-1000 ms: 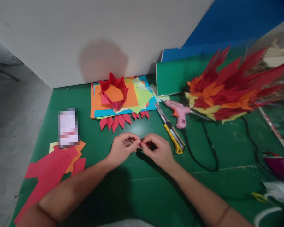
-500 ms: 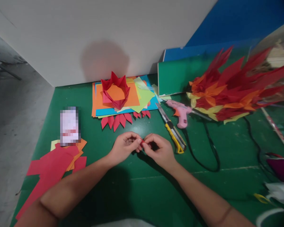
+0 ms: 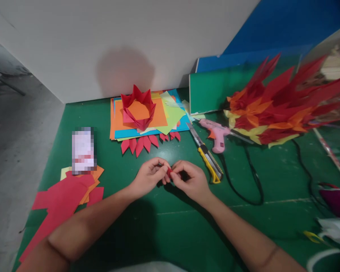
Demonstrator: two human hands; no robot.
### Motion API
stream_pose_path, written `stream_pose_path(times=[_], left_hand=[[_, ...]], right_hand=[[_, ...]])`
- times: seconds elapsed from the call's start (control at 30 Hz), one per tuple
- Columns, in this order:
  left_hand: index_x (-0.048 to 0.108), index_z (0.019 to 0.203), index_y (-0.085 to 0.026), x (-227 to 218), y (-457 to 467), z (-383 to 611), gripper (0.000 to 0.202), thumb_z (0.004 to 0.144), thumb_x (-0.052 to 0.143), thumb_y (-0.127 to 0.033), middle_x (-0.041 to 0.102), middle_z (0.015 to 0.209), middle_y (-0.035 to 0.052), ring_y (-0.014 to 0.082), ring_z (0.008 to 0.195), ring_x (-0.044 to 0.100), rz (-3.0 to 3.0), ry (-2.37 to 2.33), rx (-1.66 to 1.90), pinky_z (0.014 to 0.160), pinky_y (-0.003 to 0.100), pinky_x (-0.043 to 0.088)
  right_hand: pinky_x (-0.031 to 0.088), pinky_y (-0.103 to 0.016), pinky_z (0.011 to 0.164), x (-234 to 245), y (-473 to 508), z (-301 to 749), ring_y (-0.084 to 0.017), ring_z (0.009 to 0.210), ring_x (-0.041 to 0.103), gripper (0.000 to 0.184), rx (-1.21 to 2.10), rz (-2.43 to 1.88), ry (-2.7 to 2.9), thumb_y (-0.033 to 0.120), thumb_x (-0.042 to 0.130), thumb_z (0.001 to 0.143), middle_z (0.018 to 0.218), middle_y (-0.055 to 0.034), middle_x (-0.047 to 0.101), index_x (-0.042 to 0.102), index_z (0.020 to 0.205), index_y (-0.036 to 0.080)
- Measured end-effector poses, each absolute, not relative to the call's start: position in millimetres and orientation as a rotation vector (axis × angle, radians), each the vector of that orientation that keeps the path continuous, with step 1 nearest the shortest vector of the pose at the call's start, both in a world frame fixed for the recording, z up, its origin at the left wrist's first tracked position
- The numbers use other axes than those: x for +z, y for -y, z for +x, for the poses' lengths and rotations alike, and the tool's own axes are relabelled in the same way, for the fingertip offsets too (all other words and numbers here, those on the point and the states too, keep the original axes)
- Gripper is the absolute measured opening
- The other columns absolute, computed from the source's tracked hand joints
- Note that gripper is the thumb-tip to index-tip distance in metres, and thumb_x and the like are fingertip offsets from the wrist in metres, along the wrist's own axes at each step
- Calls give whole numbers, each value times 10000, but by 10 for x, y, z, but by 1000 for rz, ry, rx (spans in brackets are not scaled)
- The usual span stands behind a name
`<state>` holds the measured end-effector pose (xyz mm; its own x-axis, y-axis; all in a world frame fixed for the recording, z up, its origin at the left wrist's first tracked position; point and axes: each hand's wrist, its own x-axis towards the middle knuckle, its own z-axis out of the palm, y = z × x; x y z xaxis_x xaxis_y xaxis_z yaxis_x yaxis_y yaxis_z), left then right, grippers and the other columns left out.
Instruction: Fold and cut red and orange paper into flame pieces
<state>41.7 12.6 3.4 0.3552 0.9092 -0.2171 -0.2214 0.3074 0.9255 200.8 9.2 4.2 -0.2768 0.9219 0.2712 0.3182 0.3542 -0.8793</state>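
Note:
A small piece of red paper (image 3: 169, 172) is pinched between my left hand (image 3: 149, 176) and my right hand (image 3: 191, 180), low over the green table. Fingers of both hands are closed and mostly cover it. Beyond them several folded red paper petals (image 3: 141, 145) lie in a row, partly under a stack of coloured paper (image 3: 158, 113). On that stack stands a ring of pointed red paper (image 3: 152, 109). Right of my right hand lies a yellow utility knife (image 3: 206, 160) with its blade out, and a pink glue gun (image 3: 218, 135) is just past it.
Red paper strips (image 3: 65, 192) and a pixelated phone-like rectangle (image 3: 83, 151) lie at left. A large red, orange and yellow paper flame shape (image 3: 272, 109) stands at right. The glue gun's black cord (image 3: 238, 198) loops over the table. A white panel (image 3: 73, 49) rises behind.
Both hands stay in nearly the same place. Slightly more of the red paper shows between the fingertips.

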Motion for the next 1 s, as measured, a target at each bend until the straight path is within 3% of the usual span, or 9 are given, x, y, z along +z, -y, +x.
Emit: stream_pose_path(times=[0.13, 0.47, 1.0], left_hand=[[530, 753, -144, 24, -119, 425, 396, 712, 713, -493, 565, 573, -23, 74, 492, 550, 947, -905, 938, 469, 184, 435], [561, 736, -129, 10, -147, 392, 413, 790, 618, -535, 569, 539, -15, 57, 456, 509, 976, -906, 913, 459, 176, 399], [554, 725, -135, -31, -103, 409, 224, 700, 721, -282, 583, 667, -6, 66, 543, 572, 970, -920, 1027, 505, 172, 471]], right_hand=[[396, -230, 471, 40, -92, 2005, -100, 510, 501, 173, 900, -1092, 1799, 181, 581, 795, 591, 13, 583, 533, 631, 206], [392, -215, 460, 27, -90, 2003, -89, 500, 503, 149, 894, -1081, 1786, 166, 584, 791, 608, 12, 592, 560, 648, 200], [407, -239, 507, 1, -102, 2007, -105, 530, 513, 153, 790, -1051, 1840, 147, 599, 785, 633, 14, 589, 546, 656, 209]])
